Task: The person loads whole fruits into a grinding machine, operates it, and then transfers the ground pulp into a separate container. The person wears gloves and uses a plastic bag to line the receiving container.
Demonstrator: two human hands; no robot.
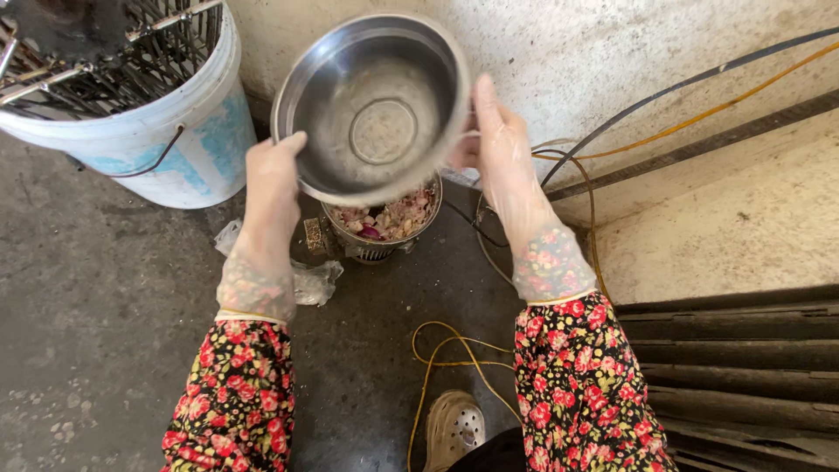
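I hold an empty steel bowl [376, 105] tilted toward me, above a small round metal machine [377, 229] on the floor. My left hand [273, 188] grips the bowl's left rim and my right hand [500, 153] grips its right rim. Both hands wear thin clear gloves, with floral sleeves behind them. The machine's open top is filled with chopped pinkish meat and bits of purple onion [389, 217]. The bowl hides the far part of the machine.
A white plastic bucket [166, 131] with a metal rack on top stands at the upper left. Yellow and black cables [454, 350] run over the concrete floor and along the wall. A crumpled clear plastic bag [310, 280] lies beside the machine. My beige clog [454, 428] is below.
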